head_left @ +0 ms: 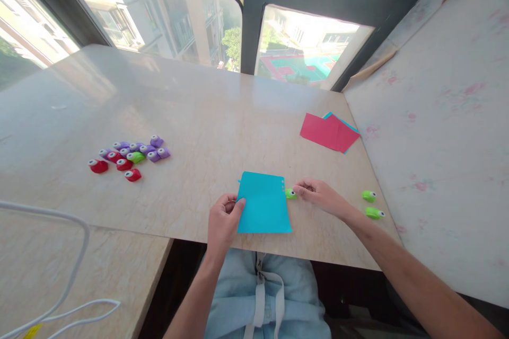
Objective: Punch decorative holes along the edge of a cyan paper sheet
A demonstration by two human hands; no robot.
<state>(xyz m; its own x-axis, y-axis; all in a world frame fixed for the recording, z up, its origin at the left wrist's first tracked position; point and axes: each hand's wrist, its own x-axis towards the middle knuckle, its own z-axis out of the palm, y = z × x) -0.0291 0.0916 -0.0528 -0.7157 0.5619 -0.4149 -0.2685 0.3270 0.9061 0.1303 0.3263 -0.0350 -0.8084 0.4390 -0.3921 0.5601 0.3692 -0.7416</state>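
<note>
teal paper (264,204) lies flat near the front edge of the marble table (199,116), right in front of the person. the left hand (223,221) pinches its lower left edge, thumb on top and the fingers curled together on the sheet. along the paper's right edge near the top there are a few small notches or holes. the right hand (321,194) sits just beside that edge, fingertips closed on a small green punch (291,194) that touches or nearly touches the paper; i cannot tell whether the paper is inside its slot.

two more green punches (371,204) lie to the right, near the right forearm and close to the table's edge. farther back on the right a red sheet (328,132) lies over a blue one (350,126). well apart on the left is a cluster of punches (129,156), purple, red and one green. a white cable (59,275) loops across the lower table at the left.
</note>
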